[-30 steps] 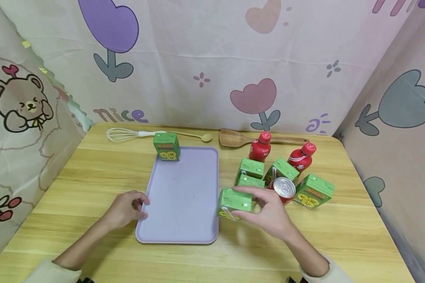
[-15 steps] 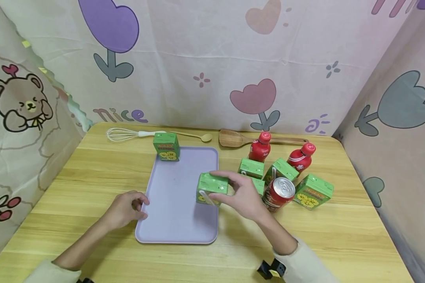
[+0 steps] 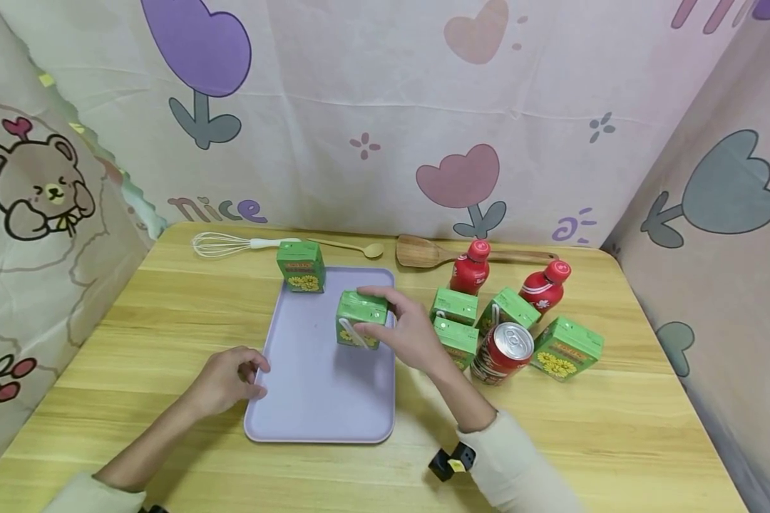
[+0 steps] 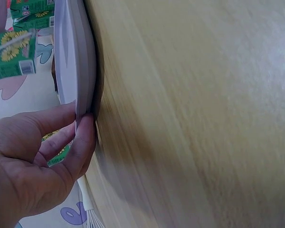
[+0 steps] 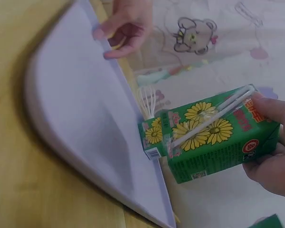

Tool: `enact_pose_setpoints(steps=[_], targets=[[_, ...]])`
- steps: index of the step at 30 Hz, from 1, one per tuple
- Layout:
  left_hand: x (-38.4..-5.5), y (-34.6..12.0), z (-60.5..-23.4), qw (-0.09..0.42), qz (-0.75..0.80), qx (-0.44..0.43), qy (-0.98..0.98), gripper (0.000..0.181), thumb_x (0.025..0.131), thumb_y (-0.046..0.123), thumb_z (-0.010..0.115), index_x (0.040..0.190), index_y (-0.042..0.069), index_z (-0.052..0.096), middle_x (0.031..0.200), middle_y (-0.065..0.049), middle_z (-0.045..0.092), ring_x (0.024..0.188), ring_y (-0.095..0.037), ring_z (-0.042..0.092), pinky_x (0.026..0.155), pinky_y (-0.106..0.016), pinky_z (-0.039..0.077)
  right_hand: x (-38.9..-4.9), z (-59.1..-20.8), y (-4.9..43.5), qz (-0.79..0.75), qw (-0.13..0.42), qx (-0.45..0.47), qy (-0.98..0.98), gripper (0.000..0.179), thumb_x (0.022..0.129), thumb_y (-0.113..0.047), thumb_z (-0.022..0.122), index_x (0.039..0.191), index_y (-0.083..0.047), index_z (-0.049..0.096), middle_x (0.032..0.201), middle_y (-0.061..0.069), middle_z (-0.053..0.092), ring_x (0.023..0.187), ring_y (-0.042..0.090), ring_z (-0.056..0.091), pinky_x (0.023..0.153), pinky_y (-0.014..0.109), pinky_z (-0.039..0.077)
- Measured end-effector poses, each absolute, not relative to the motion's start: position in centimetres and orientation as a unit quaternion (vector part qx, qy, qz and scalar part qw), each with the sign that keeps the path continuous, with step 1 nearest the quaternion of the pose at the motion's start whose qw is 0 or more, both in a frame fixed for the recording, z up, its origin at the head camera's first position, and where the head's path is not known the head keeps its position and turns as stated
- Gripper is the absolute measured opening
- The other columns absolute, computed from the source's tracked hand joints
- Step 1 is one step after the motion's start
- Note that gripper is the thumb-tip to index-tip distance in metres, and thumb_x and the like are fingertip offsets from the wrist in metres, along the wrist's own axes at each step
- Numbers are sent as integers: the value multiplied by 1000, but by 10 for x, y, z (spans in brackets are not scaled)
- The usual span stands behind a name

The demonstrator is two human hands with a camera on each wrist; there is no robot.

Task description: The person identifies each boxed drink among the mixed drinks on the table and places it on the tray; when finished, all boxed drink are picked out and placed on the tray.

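Note:
My left hand pinches the left rim of a lilac tray; the left wrist view shows its thumb and fingers on either side of the rim. In my right hand is a green drink carton with yellow flowers and a white straw on its side. The hand grips it near its top, and it hangs over the tray, casting a shadow there. Another green carton stands upright at the tray's far left corner.
Right of the tray stand several more green cartons, a red can and two red bottles. Along the back lie a whisk, a small wooden spoon and a wooden spatula. A patterned cloth encloses the table.
My right hand has carried the green carton left and away from me, from beside the other cartons to over the tray. My left hand has stayed at the rim.

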State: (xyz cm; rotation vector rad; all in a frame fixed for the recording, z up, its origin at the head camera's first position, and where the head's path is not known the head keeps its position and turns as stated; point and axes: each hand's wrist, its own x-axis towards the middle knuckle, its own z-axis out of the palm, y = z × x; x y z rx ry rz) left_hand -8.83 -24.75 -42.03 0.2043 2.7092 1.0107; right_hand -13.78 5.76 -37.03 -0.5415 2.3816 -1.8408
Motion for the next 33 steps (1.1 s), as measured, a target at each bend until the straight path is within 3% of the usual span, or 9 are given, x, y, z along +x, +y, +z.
enact_pose_setpoints(steps=[6,13,25,33], targets=[[-87,-247,-420,122,348,66,927,28,69,1,79,92,5,65,80,-4,55,71,-13,49,55,-20,43,-154,-377,45,-616,38,-172,768,49,78,-7,75,125,-12,60,124,9,59,101,21,58,81,27,51],[-86,-248,-419,122,348,65,927,28,69,1,79,92,4,65,79,-5,55,70,-13,49,55,-20,43,-171,-384,35,-631,25,-173,756,49,78,-7,75,125,-9,60,126,10,57,103,22,57,88,40,50],[-86,-249,-421,114,351,66,927,28,67,0,79,92,4,65,78,-4,55,70,-12,49,55,-20,44,-198,-377,19,-606,-14,-137,784,50,77,-8,77,124,-11,61,125,9,61,107,23,58,89,38,50],[-87,-246,-421,116,350,63,927,28,67,-1,79,91,4,65,78,-4,55,70,-13,49,55,-20,43,-212,-381,14,-612,-1,-111,783,49,78,-6,76,124,-9,61,126,10,60,112,26,57,93,39,50]])
